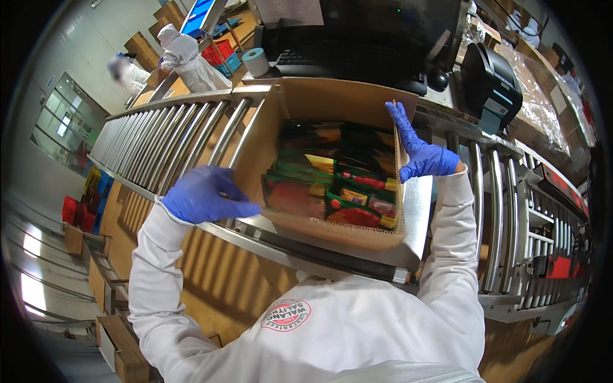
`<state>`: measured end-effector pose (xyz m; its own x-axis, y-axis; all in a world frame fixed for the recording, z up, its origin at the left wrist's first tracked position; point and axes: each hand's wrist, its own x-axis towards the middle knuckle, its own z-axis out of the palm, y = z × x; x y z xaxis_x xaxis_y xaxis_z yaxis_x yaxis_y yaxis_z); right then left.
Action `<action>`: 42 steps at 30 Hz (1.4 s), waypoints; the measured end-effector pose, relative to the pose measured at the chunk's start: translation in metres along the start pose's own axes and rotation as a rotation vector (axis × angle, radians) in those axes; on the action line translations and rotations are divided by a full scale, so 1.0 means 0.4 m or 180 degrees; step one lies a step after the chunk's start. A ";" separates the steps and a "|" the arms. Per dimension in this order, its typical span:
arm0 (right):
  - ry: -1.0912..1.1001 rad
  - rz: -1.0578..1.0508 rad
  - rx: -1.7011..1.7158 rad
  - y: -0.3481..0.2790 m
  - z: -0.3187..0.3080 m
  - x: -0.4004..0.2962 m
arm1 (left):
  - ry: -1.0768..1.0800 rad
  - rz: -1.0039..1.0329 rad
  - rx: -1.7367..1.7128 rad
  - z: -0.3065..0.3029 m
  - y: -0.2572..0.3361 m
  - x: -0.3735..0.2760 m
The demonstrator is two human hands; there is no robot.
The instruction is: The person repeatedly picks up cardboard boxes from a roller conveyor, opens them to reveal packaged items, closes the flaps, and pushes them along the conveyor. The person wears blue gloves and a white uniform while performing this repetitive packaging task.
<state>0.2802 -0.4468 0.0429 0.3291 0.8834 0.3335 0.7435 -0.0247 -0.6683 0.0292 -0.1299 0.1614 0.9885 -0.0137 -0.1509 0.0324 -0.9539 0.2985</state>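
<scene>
An uncovered cardboard box [359,232] sits before me on a metal surface in line with a roller conveyor. Rows of glossy packets [354,210], green with red and yellow, stand inside it. Motion blurs my left hand [206,195], in a blue glove, at the box's near left corner; its thumb and fingers are apart, with nothing visible between them. Against the right wall of the box lies my right hand [424,152], also blue-gloved. Its fingers are stretched towards the far corner, the thumb is spread lower down, and it grips nothing.
Rollers [177,139] run off to the left, and more rollers [495,215] lie right. Behind the box are a black keyboard [325,62], a mouse [437,80], a label roll [255,61] and a black label printer [493,86]. Two people in white coveralls [184,60] stand at far left.
</scene>
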 end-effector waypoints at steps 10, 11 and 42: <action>-0.1449 0.1878 -0.1665 -0.074 0.155 0.123 | -0.2241 0.0052 -0.0679 0.091 0.112 0.214; -0.1404 0.1801 -0.1613 -0.063 0.158 0.120 | -0.2213 0.0318 -0.1099 0.121 0.075 0.262; 0.6469 0.2400 0.1713 0.821 -0.239 -0.378 | 0.1083 0.0501 0.0635 0.370 -0.008 0.466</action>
<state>0.5304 -0.6331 -0.1635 0.6306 -0.7502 -0.1988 0.1664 0.3809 -0.9095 0.1916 -0.1740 -0.0072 0.9726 -0.0960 0.2117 -0.1192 -0.9878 0.0997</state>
